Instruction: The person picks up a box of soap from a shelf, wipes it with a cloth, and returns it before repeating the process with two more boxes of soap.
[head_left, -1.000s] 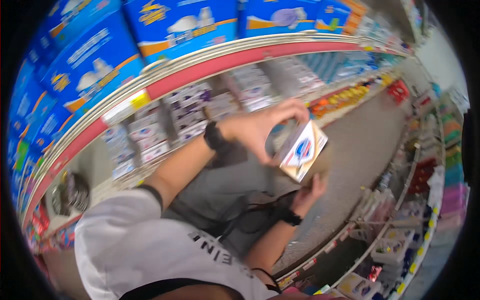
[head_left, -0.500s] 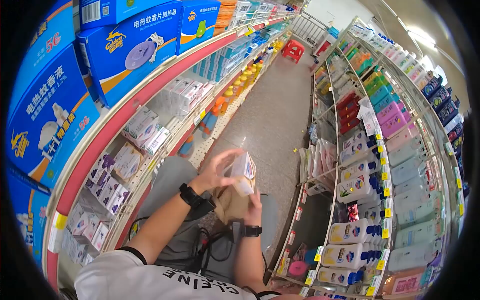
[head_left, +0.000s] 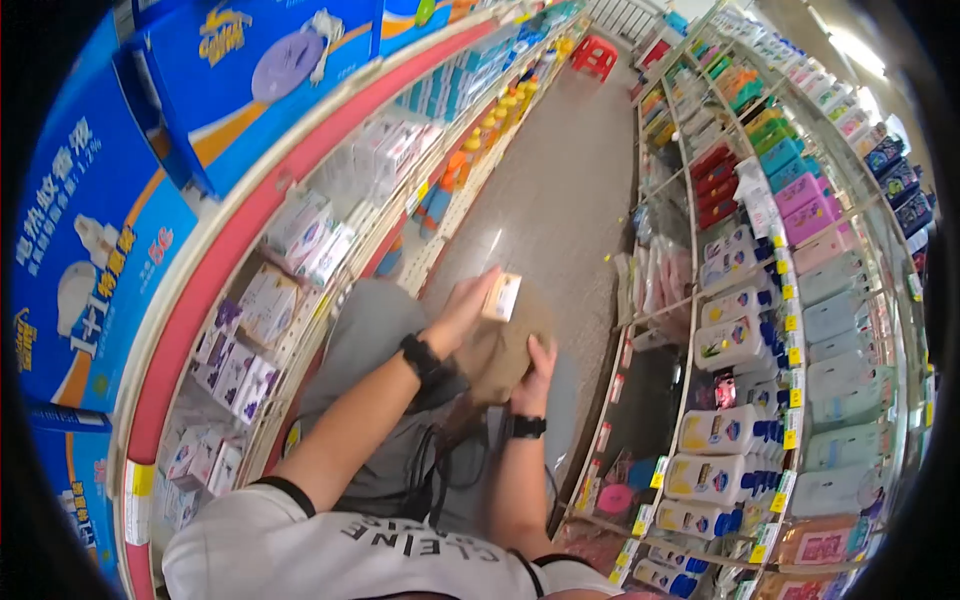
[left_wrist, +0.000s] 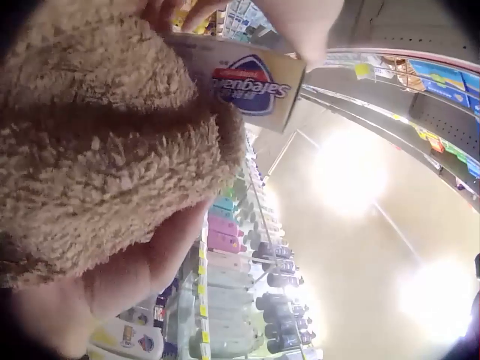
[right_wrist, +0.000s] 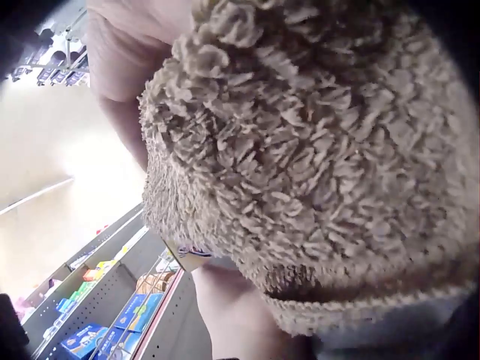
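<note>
In the head view my left hand (head_left: 462, 312) pinches a small white and cream box (head_left: 502, 298), held upright above my knees. The left wrist view shows its "Safeguard" label on the box (left_wrist: 255, 88), with fingers and thumb of my left hand (left_wrist: 304, 26) around it. A fluffy brown cloth (head_left: 500, 365) hangs between my hands; my right hand (head_left: 538, 375) grips its right side. The cloth (right_wrist: 315, 165) fills most of the right wrist view, hiding much of my right hand (right_wrist: 131, 60) and nearly all of the box (right_wrist: 191, 257).
Left of me a shelf with a red edge (head_left: 160, 360) carries large blue boxes (head_left: 105, 240) over small soap boxes (head_left: 270, 300). Bottles (head_left: 720, 430) line the right-hand shelves. The aisle floor (head_left: 545, 190) runs ahead to a red stool (head_left: 594, 57).
The box has turned and now shows a narrower side to the head camera. My right hand has moved away from the box's lower edge, and more cloth shows between the hands.
</note>
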